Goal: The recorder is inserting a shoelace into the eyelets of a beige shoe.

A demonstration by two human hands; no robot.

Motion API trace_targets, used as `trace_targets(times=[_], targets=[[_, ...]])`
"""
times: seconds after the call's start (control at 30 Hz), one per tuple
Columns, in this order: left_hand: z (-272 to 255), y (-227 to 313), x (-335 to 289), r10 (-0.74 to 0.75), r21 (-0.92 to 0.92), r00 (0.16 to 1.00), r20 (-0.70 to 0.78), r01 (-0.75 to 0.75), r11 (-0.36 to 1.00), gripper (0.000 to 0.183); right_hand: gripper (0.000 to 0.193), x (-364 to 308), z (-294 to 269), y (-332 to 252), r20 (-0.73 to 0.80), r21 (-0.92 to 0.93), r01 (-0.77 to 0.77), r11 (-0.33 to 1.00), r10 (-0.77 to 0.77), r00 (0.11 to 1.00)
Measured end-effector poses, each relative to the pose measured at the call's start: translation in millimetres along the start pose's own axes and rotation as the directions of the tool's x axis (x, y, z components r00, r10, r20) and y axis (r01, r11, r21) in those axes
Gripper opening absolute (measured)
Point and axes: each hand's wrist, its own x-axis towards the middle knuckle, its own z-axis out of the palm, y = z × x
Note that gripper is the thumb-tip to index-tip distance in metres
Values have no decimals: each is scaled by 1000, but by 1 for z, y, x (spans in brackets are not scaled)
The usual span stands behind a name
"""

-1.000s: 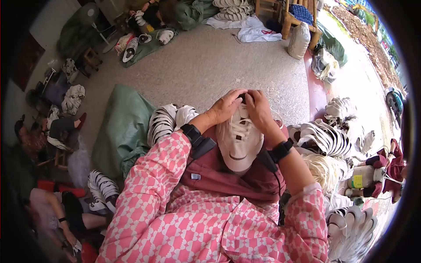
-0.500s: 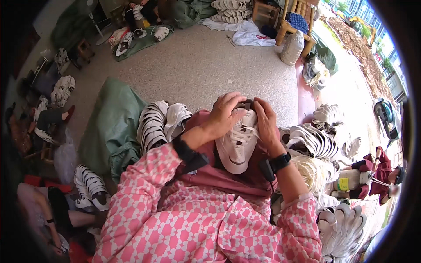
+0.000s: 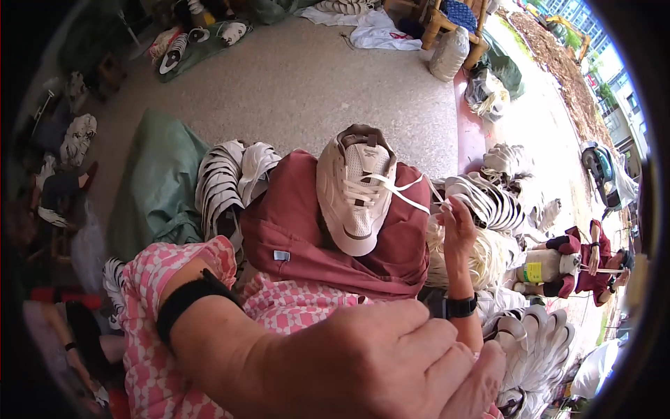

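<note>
A beige-and-white lace-up sneaker lies on a maroon cloth across my lap, its toe toward me. A white shoelace trails from its right side. To the right of the shoe, my right hand is raised, its fingertips pinched on the lace near its end. My left hand looms large and close at the bottom, apart from the shoe. Its fingers are curled closed, and whatever may be in them is hidden.
Stacked pale shoe uppers stand left of my lap beside a green sheet. More uppers and bundled cream laces lie to the right. A person in maroon sits at far right; others are at left and back.
Both hands have let go of the shoe's heel end. My left hand has come down close to the view; my right has moved right and pinches the lace. The shoe now stands uncovered.
</note>
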Motion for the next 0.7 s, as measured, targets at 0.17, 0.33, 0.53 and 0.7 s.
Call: trace_targets(times=[0.17, 0.33, 0.53, 0.7], targets=[[22, -5, 25, 26, -193, 997, -76, -40, 980, 27, 30, -16, -14, 6, 9, 113, -108, 988, 107, 994], [18, -12, 62, 182, -342, 575, 798, 183, 922, 24, 29, -27, -20, 14, -82, 268, -230, 936, 260, 962], [19, -29, 17, 237, -573, 926, 293, -28, 819, 21, 21, -34, -29, 25, -95, 284, -380, 880, 421, 902], [18, -33, 0, 222, -614, 952, 213, -47, 788, 19, 18, -42, -24, 16, -55, 409, -349, 843, 405, 913]])
